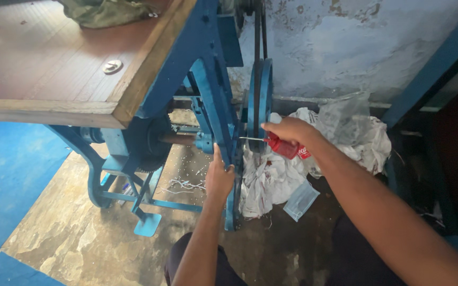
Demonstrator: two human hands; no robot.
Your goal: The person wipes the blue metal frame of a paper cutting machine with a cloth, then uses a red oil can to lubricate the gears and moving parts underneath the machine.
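While crouched under the wooden surface (43, 108), right hand (288, 131) wrapped around a small red bottle (284, 147), grip pressed shut on it, thin metal spout (251, 139) aimed level at the blue frame (216, 106) just beside the belt wheel (260, 100). Left hand (219, 177) flat against a frame upright, fingers spread, holding nothing. Crumpled white cloth (269, 177) and clear plastic bag (348, 114) heaped on the floor behind the bottle. Dark gear (147, 145) left of the frame. Green fabric (102, 11) on the wood above.
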